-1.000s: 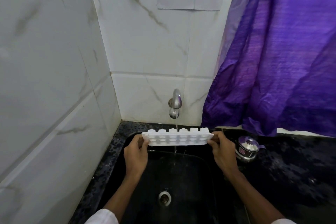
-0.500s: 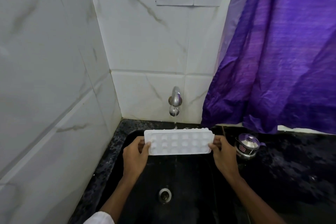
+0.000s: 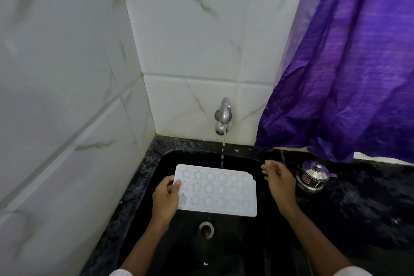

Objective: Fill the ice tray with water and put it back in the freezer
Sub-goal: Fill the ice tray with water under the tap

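Gripping the ice tray [image 3: 218, 190] by its left short edge, the left hand [image 3: 165, 199] has thumb on top w/ fingers curled under. Right hand [image 3: 279, 182] is off the tray, just beside its right end, fingers loosely bent, holding nothing. Tray sits cavities-up over the black sink [image 3: 224, 251], above the drain [image 3: 206, 228]. Thin water stream [image 3: 222, 154] from the wall tap [image 3: 223, 116] drops by the tray's far edge. Steel lidded pot [image 3: 313, 177] on the counter [image 3: 369, 204], purple curtain [image 3: 349, 63] behind.
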The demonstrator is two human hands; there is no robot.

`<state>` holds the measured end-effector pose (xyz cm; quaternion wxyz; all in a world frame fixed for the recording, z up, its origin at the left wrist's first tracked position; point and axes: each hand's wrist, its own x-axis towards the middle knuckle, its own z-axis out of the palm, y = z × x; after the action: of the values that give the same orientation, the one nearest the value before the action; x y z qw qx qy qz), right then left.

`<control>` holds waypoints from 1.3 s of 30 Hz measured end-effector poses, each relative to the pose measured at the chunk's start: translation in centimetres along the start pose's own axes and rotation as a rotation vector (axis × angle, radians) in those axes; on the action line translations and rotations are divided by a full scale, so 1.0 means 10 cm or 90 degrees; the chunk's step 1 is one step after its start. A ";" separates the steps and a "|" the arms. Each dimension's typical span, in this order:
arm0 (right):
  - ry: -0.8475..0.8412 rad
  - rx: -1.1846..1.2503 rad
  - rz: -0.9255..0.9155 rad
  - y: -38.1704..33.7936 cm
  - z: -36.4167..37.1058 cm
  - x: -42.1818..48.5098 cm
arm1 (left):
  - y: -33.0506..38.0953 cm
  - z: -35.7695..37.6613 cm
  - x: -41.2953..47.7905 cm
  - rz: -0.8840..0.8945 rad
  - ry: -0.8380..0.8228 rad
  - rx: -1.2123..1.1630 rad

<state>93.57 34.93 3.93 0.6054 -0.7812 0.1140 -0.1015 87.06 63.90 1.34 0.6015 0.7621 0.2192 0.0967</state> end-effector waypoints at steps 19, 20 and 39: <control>-0.238 0.046 0.244 -0.83 1.33 1.08 | 0.00 -0.03 0.10 -0.066 0.016 -0.013; -0.236 0.052 0.251 -0.82 1.37 1.08 | -0.01 -0.03 0.11 -0.068 0.017 -0.013; -0.039 -0.055 0.125 -0.38 0.53 0.11 | -0.04 -0.20 0.26 -0.047 -0.004 -0.005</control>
<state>96.45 40.40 6.31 0.5815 -0.7942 0.1756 -0.0129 88.48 66.87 1.19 0.6080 0.7517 0.2447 0.0729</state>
